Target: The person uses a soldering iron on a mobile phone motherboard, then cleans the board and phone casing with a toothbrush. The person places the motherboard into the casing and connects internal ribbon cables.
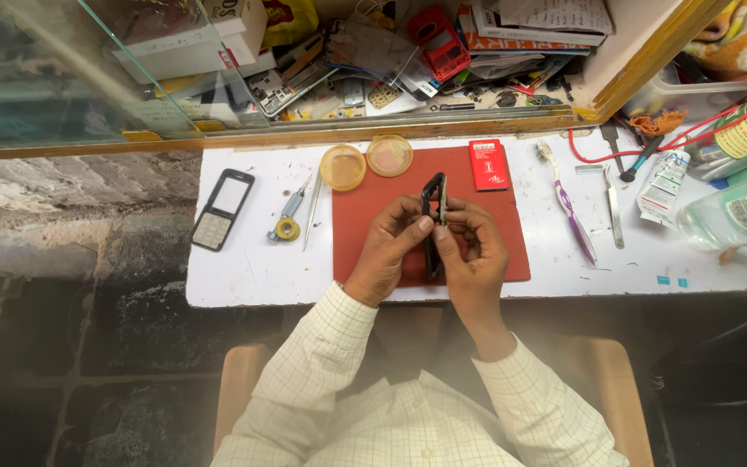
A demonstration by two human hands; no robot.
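Observation:
Both my hands hold a small dark phone body on edge above a red mat. My left hand grips its left side with the thumb near the top. From the right, my right hand pinches it, fingers curled round the edge. A black phone front cover with keypad lies on the white table to the left. A red flat battery rests at the mat's upper right corner.
Two round orange lids sit at the mat's top. A screwdriver with a yellow ring and tweezers lie to the left. A purple toothbrush, metal tweezers, a tube and a clear bottle are right. A cluttered glass case stands behind.

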